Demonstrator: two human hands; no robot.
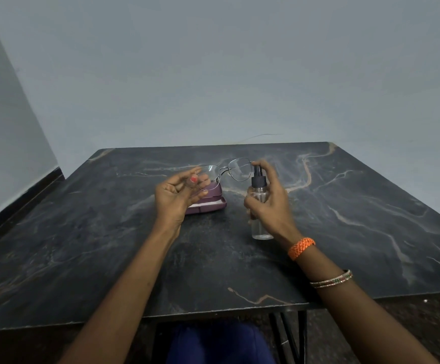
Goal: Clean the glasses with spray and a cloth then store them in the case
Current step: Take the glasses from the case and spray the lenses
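Dark marbled bench (108, 245) carries an open purple case (208, 202), mid-bench, partly behind the left hand (177, 195). Left hand is raised above the bench with its fingers (200, 183) pinched on the left rim of the glasses (226, 172), lenses held up over the case. Right hand (271, 203) is wrapped around a clear spray bottle (259, 195) just right of the glasses, forefinger on top of the black pump head, bottle off the bench.

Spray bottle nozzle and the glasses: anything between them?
Nothing. In the head view the spray bottle, held in the right hand, has its nozzle right beside the glasses, held in the left hand.
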